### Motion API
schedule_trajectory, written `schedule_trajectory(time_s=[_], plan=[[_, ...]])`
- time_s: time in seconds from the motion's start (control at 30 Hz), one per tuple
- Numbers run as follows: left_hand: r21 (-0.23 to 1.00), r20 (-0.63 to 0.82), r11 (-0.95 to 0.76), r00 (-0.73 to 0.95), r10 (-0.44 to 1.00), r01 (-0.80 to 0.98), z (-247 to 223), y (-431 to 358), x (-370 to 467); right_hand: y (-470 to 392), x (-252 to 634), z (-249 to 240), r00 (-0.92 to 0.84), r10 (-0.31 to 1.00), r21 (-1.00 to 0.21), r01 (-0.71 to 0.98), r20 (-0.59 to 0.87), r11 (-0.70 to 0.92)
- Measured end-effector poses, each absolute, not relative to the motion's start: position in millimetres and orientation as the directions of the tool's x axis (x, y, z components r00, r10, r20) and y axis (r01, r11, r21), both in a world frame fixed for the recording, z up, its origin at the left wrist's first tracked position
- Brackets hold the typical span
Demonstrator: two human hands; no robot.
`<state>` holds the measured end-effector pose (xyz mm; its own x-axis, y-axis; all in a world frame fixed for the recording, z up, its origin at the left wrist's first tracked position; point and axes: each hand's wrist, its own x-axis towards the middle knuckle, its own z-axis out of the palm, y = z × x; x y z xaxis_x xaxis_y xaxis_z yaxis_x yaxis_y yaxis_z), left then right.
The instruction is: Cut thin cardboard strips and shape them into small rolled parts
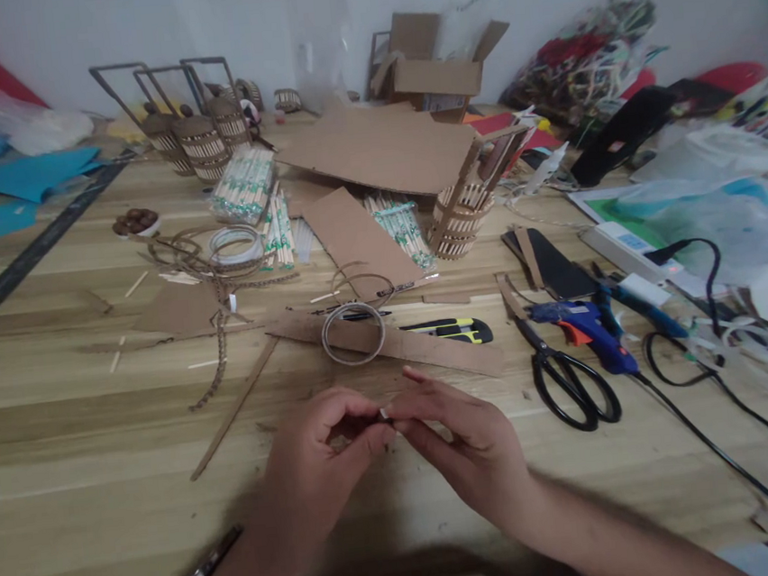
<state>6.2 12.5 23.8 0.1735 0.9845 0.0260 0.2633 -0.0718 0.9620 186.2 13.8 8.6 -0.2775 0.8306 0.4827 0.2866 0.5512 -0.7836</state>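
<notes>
My left hand point(336, 460) and my right hand point(463, 439) meet above the wooden table, each with thumb and fingers pinched. Between the fingertips is a small dark piece with a pale spot, mostly hidden. Just beyond the hands a ring of pale wire or tape point(356, 360) lies on a long cardboard strip point(431, 350). A yellow and black cutter point(462, 330) rests behind that strip. To the right are black-handled scissors point(574, 387) and a blue glue gun point(588, 332).
Small slatted buckets point(204, 147) stand at the back left, near packs of sticks point(244, 184). A bigger slatted bucket point(459, 217) is right of centre. Cardboard sheets point(384, 148) lie behind. Black cables point(705, 447) run along the right; a thin cardboard strip point(233, 411) lies left.
</notes>
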Motion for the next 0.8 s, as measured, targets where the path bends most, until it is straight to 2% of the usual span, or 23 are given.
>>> schedule_trajectory(time_s=[0.17,0.3,0.5,0.63,0.8], plan=[[0.975,-0.041,-0.01,0.22,0.975,0.223,24.6,13.6,4.3,16.0,190.1,8.5,-0.408,0.778,-0.73,0.307,0.479,0.611],[0.979,-0.102,0.047,0.271,0.957,0.199,24.6,14.2,3.1,18.0,193.1,10.2,-0.489,0.76,-0.755,0.269,0.429,0.599],[0.962,-0.236,0.269,0.358,0.903,-0.045,19.1,17.4,1.5,27.8,201.6,19.0,-0.602,0.74,-0.839,0.201,0.301,0.505],[0.924,-0.285,0.356,0.369,0.885,-0.138,18.0,19.1,2.6,30.2,202.3,19.4,-0.586,0.738,-0.839,0.173,0.333,0.516],[0.894,-0.328,0.417,0.391,0.86,-0.165,18.1,20.6,5.5,24.9,199.7,12.8,-0.549,0.748,-0.793,0.231,0.372,0.564]])
